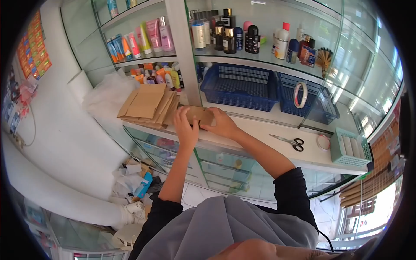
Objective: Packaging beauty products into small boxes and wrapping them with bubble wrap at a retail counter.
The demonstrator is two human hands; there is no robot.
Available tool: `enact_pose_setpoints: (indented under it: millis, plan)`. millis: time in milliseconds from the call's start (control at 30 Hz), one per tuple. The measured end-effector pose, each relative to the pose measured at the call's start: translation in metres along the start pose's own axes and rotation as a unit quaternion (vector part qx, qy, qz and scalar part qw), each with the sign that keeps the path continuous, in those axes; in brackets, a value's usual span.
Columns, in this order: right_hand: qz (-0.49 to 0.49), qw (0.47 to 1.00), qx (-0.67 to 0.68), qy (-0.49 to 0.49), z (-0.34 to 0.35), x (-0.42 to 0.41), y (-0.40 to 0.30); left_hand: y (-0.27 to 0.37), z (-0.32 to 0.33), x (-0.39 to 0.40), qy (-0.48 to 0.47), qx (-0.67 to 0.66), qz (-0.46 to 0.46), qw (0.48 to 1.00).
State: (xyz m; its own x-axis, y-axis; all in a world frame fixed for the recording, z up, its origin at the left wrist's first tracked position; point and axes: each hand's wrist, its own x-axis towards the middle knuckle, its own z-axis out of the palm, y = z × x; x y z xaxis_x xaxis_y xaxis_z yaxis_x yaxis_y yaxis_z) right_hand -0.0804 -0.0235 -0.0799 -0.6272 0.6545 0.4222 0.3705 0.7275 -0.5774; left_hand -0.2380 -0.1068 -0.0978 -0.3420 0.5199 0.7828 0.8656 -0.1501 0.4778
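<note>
Both my hands are on a small brown cardboard piece (pixel 197 116) at the counter's front edge. My left hand (pixel 186 126) grips its left side, with the fingers over the top. My right hand (pixel 222 124) holds the right end, its thumb along the near edge. Whether the piece is a folded box or a flat sheet, I cannot tell. Just left of it lies a stack of flattened brown cardboard (pixel 146 102), its layers uneven.
On the white counter (pixel 250 128), scissors (pixel 287 141) and a tape roll (pixel 323 142) lie to the right, near a green basket (pixel 351 151). Blue plastic baskets (pixel 240 97) stand behind, one with another tape roll (pixel 300 95). Glass shelves hold bottles (pixel 229 40). Clear plastic wrapping (pixel 110 92) bulges at left.
</note>
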Motion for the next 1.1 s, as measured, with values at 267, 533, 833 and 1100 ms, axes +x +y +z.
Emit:
enact_pose_setpoints:
  millis: [267,533,833,1100]
  plan:
    - [0.025,0.999,-0.024,-0.042,0.005,-0.003,0.004,-0.004,0.004,-0.01,-0.015,0.035,0.01,0.999]
    - [-0.018,0.999,0.043,0.024,0.005,-0.004,0.009,-0.006,0.004,-0.009,-0.016,0.013,-0.011,1.0]
    - [-0.131,0.985,0.11,-0.012,-0.064,-0.015,0.011,0.005,0.015,0.001,0.009,-0.387,-0.238,0.891]
    - [-0.138,0.978,0.15,0.045,-0.089,-0.044,0.044,0.018,0.033,0.021,-0.267,-0.417,-0.38,0.781]
